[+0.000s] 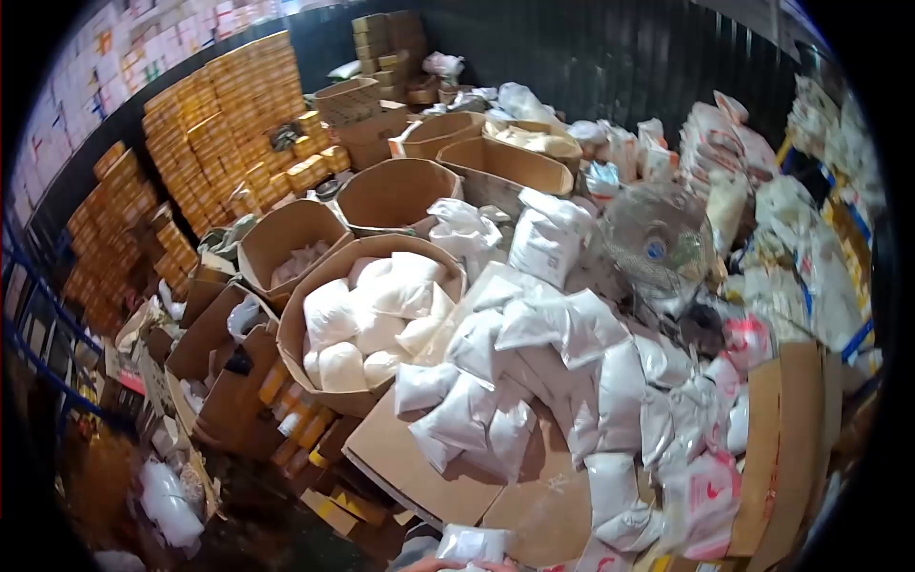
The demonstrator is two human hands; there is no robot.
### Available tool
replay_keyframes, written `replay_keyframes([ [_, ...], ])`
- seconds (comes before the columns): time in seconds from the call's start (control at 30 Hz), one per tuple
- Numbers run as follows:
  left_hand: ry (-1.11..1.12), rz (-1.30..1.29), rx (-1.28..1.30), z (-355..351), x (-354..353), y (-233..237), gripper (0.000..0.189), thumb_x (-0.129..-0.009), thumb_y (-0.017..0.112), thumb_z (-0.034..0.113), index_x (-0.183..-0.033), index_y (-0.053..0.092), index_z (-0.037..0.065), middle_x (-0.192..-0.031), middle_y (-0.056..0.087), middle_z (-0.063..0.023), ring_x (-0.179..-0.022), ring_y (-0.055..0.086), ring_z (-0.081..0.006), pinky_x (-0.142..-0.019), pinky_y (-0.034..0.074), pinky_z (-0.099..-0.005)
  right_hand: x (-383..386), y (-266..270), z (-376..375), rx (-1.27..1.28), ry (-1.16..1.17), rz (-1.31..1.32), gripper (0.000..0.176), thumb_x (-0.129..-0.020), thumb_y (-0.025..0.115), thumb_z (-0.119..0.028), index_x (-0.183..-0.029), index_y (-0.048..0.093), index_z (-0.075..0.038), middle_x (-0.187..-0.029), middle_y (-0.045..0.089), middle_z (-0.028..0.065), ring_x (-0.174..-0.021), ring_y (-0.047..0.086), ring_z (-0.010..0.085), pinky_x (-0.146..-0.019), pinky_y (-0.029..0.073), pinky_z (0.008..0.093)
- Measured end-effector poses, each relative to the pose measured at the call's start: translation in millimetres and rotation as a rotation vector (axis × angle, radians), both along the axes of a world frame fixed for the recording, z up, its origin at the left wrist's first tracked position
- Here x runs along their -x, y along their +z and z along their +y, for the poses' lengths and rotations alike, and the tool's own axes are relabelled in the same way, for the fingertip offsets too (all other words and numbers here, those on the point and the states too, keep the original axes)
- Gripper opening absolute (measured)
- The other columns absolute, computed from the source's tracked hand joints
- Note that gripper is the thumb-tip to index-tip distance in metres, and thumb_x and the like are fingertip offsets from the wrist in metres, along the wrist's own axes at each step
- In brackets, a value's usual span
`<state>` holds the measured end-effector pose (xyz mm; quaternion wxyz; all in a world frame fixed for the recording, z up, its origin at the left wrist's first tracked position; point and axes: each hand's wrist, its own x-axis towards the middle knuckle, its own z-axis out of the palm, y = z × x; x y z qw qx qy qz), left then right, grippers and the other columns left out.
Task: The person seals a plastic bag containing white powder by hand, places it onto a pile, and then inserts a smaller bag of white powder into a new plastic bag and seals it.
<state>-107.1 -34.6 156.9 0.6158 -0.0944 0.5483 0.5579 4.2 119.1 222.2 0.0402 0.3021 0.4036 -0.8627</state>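
White bag [474,543] is at the bottom edge of the head view, right in front of you: plump, pillow-shaped, glossy film, lower part cut off. Your left hand [429,564] and right hand [498,566] touch its near side; only slivers of fingers show, so can't tell whether either is pinching or just supporting.

Just ahead of you: flat brown cardboard [543,505], creased, matte, with bag pile [572,367] heaped on it, same smooth white pillows, wrinkled at the seams. Left of the pile, a many-sided carton [286,334] full of rounded, cream-white bags. Behind the pile, a fan [656,243] with a dull round wire cage.

Room: dark ribbed wall [610,62] at the back, yellow-orange box stacks [229,124] far left, dark floor [276,520] lower left, cluttered.
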Motion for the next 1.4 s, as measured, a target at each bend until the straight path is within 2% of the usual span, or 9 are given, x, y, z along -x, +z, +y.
replay_keyframes([
  [0.23,0.434,-0.227,-0.105,-21.5,139.6,89.0,0.054,-0.084,0.066,0.04,-0.125,0.056,0.007,-0.119,0.06,-0.0102,-0.106,0.059,-0.0228,-0.088,0.049,-0.0375,157.4,96.0,1.9,0.023,0.02,0.261,0.059,-0.091,0.061,-0.029,-0.139,0.038,-0.006,-0.131,0.051,0.011,-0.116,0.053,0.0233,-0.095,0.046,0.0387],
  [0.33,0.61,0.488,-0.141,-4.1,289.9,172.2,0.061,-0.085,0.061,0.047,-0.133,0.049,0.011,-0.119,0.059,-0.0125,-0.107,0.058,-0.0281,-0.091,0.049,-0.0405,239.6,56.5,14.6,0.273,-0.032,0.314,0.055,-0.098,0.049,-0.03,-0.143,0.03,-0.005,-0.142,0.042,0.0134,-0.126,0.047,0.0237,-0.098,0.043,0.0378],
  [0.37,0.7,0.172,-0.415,-18.8,395.9,60.3,0.062,-0.083,0.062,0.049,-0.132,0.049,0.013,-0.13,0.05,-0.0128,-0.11,0.056,-0.0293,-0.093,0.048,-0.0461,263.5,82.3,17.8,0.288,-0.021,0.301,0.054,-0.099,0.05,-0.03,-0.143,0.032,-0.004,-0.141,0.043,0.014,-0.126,0.048,0.0236,-0.098,0.044,0.0368],
  [0.5,1.199,0.374,-1.077,36.7,505.9,230.0,0.046,-0.097,0.044,0.042,-0.138,0.043,0.02,-0.141,0.045,-0.0119,-0.13,0.042,-0.0304,-0.109,0.03,-0.0531,291.4,47.9,26.8,-0.28,0.183,0.08,0.044,-0.098,0.053,-0.024,-0.134,0.045,-0.001,-0.128,0.057,0.0143,-0.113,0.06,0.0233,-0.089,0.049,0.0326],
  [0.73,-0.071,-0.034,-0.271,56.9,349.7,21.8,0.034,-0.095,0.056,0.021,-0.124,0.051,0.004,-0.121,0.061,-0.0113,-0.112,0.058,-0.0269,-0.09,0.048,-0.0379,63.0,-141.7,-22.3,-1.036,0.022,-0.843,0.017,-0.065,0.072,-0.011,-0.082,0.069,-0.006,-0.076,0.069,0.0107,-0.068,0.066,0.0186,-0.065,0.052,0.0335],
  [0.8,0.017,-0.353,-0.298,-21.6,296.5,-134.2,0.029,-0.097,0.047,0.02,-0.119,0.053,0.002,-0.123,0.059,-0.0139,-0.107,0.061,-0.0291,-0.085,0.05,-0.0399,-44.0,-164.3,-50.1,-0.994,0.014,-1.169,0.016,-0.06,0.071,-0.008,-0.076,0.069,-0.008,-0.068,0.067,0.0097,-0.062,0.064,0.0185,-0.06,0.051,0.0342],
  [1.03,0.014,-0.196,0.345,-84.3,282.1,-127.8,0.03,-0.096,0.049,0.022,-0.12,0.052,0.005,-0.114,0.061,-0.0138,-0.1,0.062,-0.0276,-0.079,0.051,-0.0388,-252.1,-127.3,-170.8,-0.811,-0.791,-1.144,0.013,-0.06,0.074,-0.011,-0.07,0.067,-0.006,-0.06,0.063,0.0051,-0.053,0.059,0.0154,-0.051,0.047,0.0318],
  [1.3,-0.136,-0.05,0.207,-54.7,342.1,-133.8,0.032,-0.094,0.052,0.024,-0.121,0.051,0.008,-0.105,0.062,-0.0137,-0.093,0.063,-0.0259,-0.072,0.052,-0.0375,-201.6,-106.6,-181.2,0.111,-0.715,-1.052,0.02,-0.077,0.067,-0.02,-0.085,0.067,-0.002,-0.074,0.065,0.0106,-0.074,0.066,0.0203,-0.064,0.051,0.0371],
  [1.4,-0.166,0.081,-0.056,4.3,352.4,-129.9,0.031,-0.094,0.053,0.026,-0.12,0.052,0.008,-0.1,0.064,-0.0125,-0.091,0.063,-0.0251,-0.07,0.052,-0.0357,-240.9,-194.4,-153.1,-0.375,-0.309,-0.689,0.016,-0.079,0.064,-0.015,-0.087,0.066,-0.002,-0.077,0.066,0.0074,-0.071,0.065,0.0228,-0.066,0.052,0.0349],
])
